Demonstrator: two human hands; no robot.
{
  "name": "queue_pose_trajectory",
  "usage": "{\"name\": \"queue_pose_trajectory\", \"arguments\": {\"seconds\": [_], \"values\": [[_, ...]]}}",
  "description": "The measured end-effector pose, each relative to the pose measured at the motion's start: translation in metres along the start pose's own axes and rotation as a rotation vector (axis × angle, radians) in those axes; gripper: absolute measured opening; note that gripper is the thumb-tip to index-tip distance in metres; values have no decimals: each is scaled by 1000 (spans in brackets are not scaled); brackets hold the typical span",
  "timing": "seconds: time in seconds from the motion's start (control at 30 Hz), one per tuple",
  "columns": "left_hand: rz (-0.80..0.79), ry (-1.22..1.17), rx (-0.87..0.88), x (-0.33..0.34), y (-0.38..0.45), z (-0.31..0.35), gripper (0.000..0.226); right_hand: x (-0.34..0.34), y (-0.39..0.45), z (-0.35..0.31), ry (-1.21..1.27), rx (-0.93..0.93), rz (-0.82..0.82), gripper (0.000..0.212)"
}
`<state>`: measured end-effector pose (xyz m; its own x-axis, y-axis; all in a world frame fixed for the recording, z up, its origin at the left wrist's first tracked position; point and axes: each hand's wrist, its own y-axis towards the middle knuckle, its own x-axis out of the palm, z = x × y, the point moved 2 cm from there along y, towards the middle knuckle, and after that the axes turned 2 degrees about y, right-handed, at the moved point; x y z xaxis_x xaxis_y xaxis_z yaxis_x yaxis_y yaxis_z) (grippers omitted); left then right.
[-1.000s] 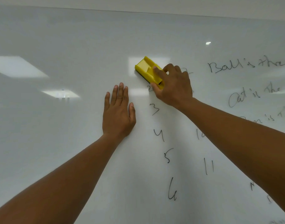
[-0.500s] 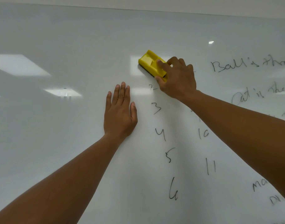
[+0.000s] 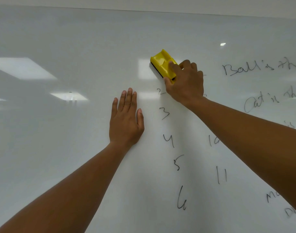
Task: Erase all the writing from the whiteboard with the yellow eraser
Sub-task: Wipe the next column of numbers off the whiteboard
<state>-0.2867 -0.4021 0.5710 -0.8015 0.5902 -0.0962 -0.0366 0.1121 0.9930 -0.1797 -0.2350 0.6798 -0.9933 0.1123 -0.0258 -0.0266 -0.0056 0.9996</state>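
Note:
A whiteboard [image 3: 60, 148] fills the view. My right hand [image 3: 186, 83] grips the yellow eraser [image 3: 161, 63] and holds its black pad against the board, above a column of handwritten numbers [image 3: 169, 140] running from a half-wiped 2 down to 6. My left hand [image 3: 126, 121] lies flat on the board with straight fingers, left of the 3. More numbers, 10 and 11 [image 3: 222, 177], and lines of words [image 3: 241, 69] stand to the right, partly hidden by my right forearm.
The board's left half carries no writing, only reflections of ceiling lights [image 3: 23, 68]. The board's top edge [image 3: 144, 10] runs just above.
My right hand has slid the eraser up and a little to the right, uncovering what remains of the 2. The left hand stays put on the board.

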Motion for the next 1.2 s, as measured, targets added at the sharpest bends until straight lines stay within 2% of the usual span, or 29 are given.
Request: {"name": "queue_pose_trajectory", "arguments": {"seconds": [0.07,0.2,0.3,0.37,0.5,0.57,0.63,0.73,0.83,0.9,1.07,1.13,1.2], "values": [[3,-1,-2,0,-1,0,62,0,-5,-3,35,-82,-38,49],[-4,12,-2,1,-1,1,63,-1,-20,-6,-16,-392,-117,53],[2,16,-4,1,-2,0,63,-2,-24,-8,-41,-472,-143,53],[7,17,-2,1,-3,0,62,-3,-23,-4,-58,-445,-124,53],[13,1,1,0,-6,1,61,-5,-14,11,-27,-125,-37,52],[12,-4,-1,0,-6,1,61,-5,-15,15,-16,-39,-16,51],[14,0,0,-1,-7,0,61,-4,-20,14,-3,-90,-28,52],[11,13,-1,0,-7,0,61,-5,-32,11,37,-293,-79,54],[11,17,-1,0,-8,0,61,-4,-39,11,-47,-460,-112,53],[13,17,-1,0,-9,0,61,-4,-39,15,-59,-414,-87,53],[0,14,-2,1,-12,1,61,-7,-28,26,1,-88,-26,53],[2,15,-2,1,-13,0,61,-7,-29,25,20,-92,-39,53],[7,13,-3,1,-13,0,61,-8,-32,23,39,-183,-80,55]]}}
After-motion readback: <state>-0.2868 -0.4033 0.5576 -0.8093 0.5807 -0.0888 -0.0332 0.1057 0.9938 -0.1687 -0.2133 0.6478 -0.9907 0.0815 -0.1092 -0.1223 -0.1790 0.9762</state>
